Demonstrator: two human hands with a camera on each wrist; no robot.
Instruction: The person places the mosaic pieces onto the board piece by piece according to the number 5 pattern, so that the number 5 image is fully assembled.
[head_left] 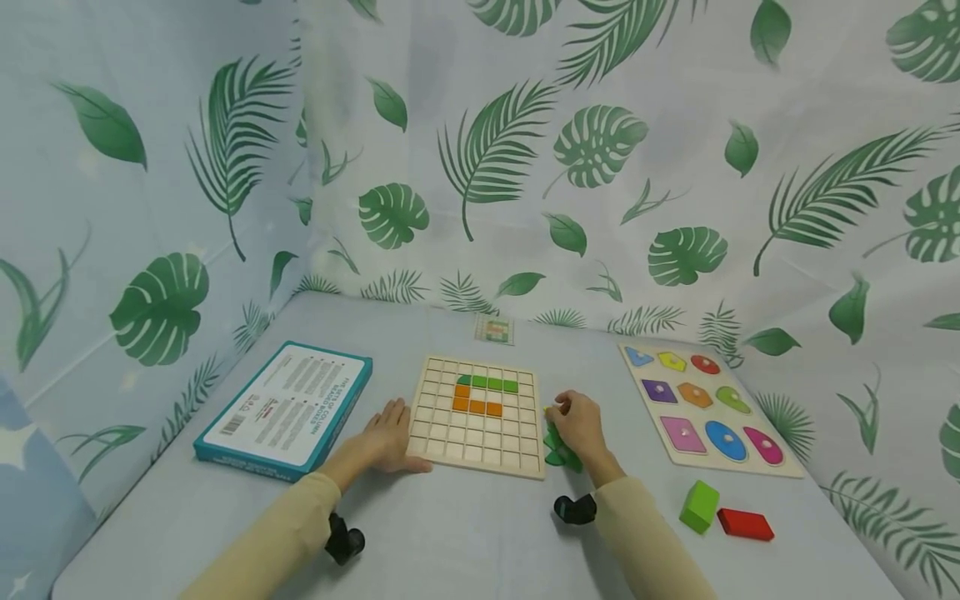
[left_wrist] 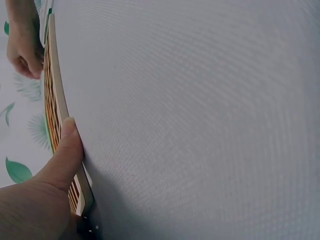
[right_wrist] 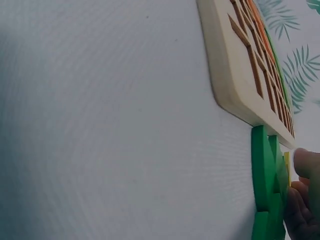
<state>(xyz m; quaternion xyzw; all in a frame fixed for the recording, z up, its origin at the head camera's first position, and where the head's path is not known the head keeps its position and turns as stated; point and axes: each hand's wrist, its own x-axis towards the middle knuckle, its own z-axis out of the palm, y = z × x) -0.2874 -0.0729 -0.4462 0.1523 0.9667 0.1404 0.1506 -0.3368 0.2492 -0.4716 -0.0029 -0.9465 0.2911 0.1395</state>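
A wooden grid board (head_left: 476,469) lies on the table with a row of green tiles (head_left: 495,383) and several orange tiles (head_left: 477,407) set in its cells. My left hand (head_left: 390,435) rests at the board's near left corner, fingers straight; its thumb (left_wrist: 67,150) lies along the front edge in the left wrist view. Beside the board's right edge, my right hand (head_left: 581,421) pinches a small yellow piece (right_wrist: 287,167), mostly hidden by thumb and fingers. Loose green pieces (head_left: 557,452) lie in a pile below that hand, close to the board's corner.
At left lies a blue and white box (head_left: 281,408). A small pattern card (head_left: 495,329) is behind the board. On the right are a knobbed shape puzzle (head_left: 708,408), a green block (head_left: 700,507) and a red block (head_left: 746,524). A leaf-print cloth (head_left: 480,208) hangs behind.
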